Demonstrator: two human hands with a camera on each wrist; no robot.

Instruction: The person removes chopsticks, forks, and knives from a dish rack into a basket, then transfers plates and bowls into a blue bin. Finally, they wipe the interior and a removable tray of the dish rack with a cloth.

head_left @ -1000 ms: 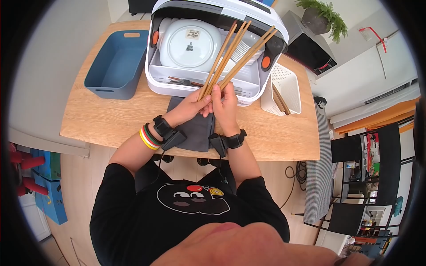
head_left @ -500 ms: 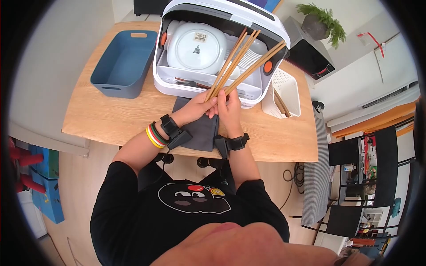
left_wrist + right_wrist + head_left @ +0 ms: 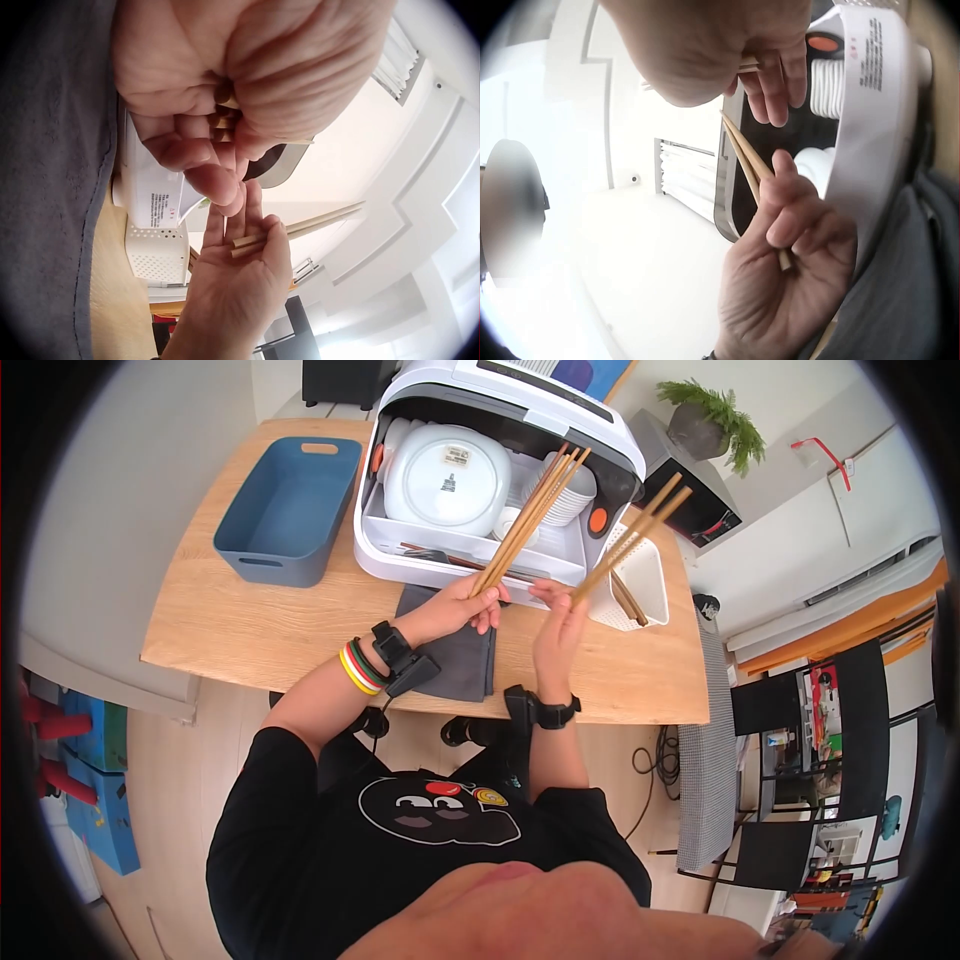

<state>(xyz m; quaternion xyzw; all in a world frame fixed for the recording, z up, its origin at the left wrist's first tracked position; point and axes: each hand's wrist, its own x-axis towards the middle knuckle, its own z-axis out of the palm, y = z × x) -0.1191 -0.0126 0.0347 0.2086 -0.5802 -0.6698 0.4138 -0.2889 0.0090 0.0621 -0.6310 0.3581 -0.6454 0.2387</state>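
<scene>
Several wooden chopsticks [image 3: 530, 525] stick up in a bundle from my left hand [image 3: 455, 610], gripped between thumb and curled fingers, over the front edge of a white dish box [image 3: 400, 563]. To the right, my right hand [image 3: 556, 645] pinches a pair of chopsticks [image 3: 630, 542] that lean toward the upper right. In the left wrist view, the butt ends of this pair [image 3: 247, 245] show under the right thumb. A white perforated basket [image 3: 657, 570] stands just beyond the right hand, with darker chopsticks [image 3: 628, 600] inside.
Inside the open box are a white plate [image 3: 447, 478], stacked bowls [image 3: 570, 498] and a front compartment with cutlery [image 3: 440, 556]. A blue bin [image 3: 285, 510] stands left. A folded grey cloth [image 3: 465, 660] lies at the wooden table's [image 3: 230, 630] front edge.
The hands, together before, have moved apart. My right hand has gone right with a pair of chopsticks, while the left keeps the rest of the bundle.
</scene>
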